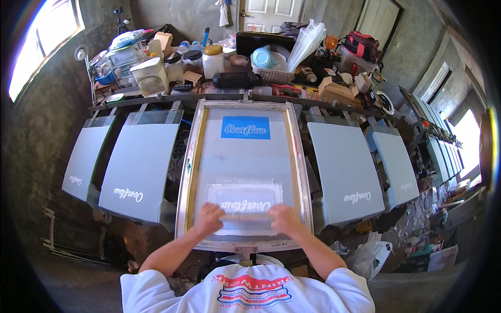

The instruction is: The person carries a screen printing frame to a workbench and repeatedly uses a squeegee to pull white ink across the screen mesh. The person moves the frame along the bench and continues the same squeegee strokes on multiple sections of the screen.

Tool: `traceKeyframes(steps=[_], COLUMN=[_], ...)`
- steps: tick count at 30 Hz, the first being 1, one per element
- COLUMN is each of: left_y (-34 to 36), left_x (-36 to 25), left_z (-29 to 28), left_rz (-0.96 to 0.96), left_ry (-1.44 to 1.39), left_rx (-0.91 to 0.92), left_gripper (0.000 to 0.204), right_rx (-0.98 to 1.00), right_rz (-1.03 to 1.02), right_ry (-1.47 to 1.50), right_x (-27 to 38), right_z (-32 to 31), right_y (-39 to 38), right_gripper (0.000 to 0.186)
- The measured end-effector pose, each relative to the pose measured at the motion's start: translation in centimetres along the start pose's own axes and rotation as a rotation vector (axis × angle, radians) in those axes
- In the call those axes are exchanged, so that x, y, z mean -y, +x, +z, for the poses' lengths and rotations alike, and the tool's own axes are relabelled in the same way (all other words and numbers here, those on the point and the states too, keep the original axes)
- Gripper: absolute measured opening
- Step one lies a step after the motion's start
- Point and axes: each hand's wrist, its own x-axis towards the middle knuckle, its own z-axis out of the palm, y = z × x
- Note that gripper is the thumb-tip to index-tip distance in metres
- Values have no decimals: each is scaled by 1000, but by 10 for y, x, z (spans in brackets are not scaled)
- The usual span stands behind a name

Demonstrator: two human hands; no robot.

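A screen-printing frame [304, 180] with a pale mesh lies in front of me, above the middle of the row. Near its lower end my left hand [210, 218] and my right hand [284, 217] are closed around the two ends of a squeegee [245, 217], a pale bar that is blurred and partly hidden by my fingers. Just beyond the bar, white lettering [245, 204] shows inside a taped rectangle on the mesh. A blue patch with a script design [246, 127] sits at the far end of the mesh.
Light blue fabric panels lie on boards either side: a wide one [141, 167] and a narrow one [90, 151] left, a wide one [344, 161] and a narrow one [396, 161] right. Jars [213, 61], a basket [274, 74] and boxes crowd the far bench. A plastic bag [369, 255] lies lower right.
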Motion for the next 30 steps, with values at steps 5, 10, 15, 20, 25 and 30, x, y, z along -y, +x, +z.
traceKeyframes(steps=[5, 10, 15, 20, 25, 30], left_y=[63, 6, -47, -35, -11, -39], left_x=[51, 16, -30, -39, -32, -59], left_z=[25, 8, -12, -22, -28, -34], left_rz=[-40, 50, 98, 78, -12, 29], left_ry=[62, 23, -75, -24, -1, -18], left_rx=[-65, -5, 43, 155, 107, 139], left_gripper=[26, 29, 39, 40, 36, 39], right_rx=[-56, 3, -244, -106, -80, 29], right_rz=[98, 45, -113, -100, -60, 4], right_ry=[-52, -95, -120, -187, -62, -112], right_x=[-37, -17, 27, 37, 29, 49], right_z=[5, 26, 39, 23, -2, 1], right_y=[78, 16, -54, -52, -32, -63], right_gripper=[36, 36, 34, 37, 38, 40])
